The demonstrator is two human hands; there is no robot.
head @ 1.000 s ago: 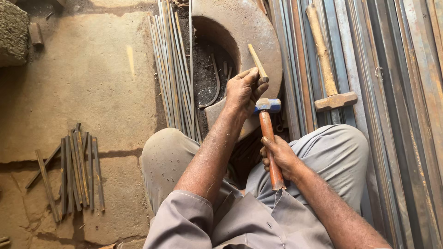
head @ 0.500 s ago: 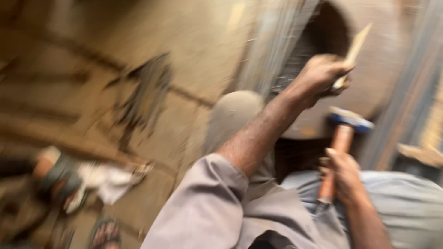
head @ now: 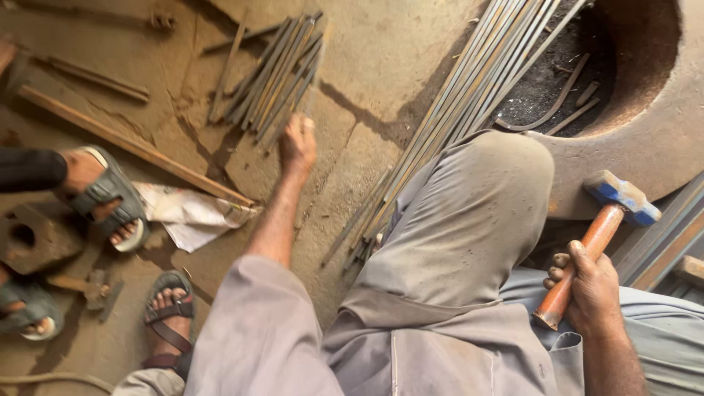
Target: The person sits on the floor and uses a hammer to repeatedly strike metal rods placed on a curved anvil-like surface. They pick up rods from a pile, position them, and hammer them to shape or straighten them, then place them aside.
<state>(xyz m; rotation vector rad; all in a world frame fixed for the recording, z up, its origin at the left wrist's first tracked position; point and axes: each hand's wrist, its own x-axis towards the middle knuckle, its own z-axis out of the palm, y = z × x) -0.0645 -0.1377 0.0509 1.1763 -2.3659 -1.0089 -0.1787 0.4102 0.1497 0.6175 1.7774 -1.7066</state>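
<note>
Looking down from the head cam, our left hand (head: 297, 144) is pinching one thin flat metal strip (head: 314, 66) from the loose pile of short metal strips (head: 268, 73) on the dusty floor (head: 367, 66), while our right hand (head: 590, 286) wraps tight around the orange-handled, blue-headed hammer (head: 598, 235) near the knee.

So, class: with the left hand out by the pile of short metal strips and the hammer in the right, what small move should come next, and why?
Probably closing the left hand on one strip and lifting it clear. That hand is at the near edge of the pile of short strips and seems to pinch one already, while the right hand grips the hammer idle beside the round metal block.
</note>
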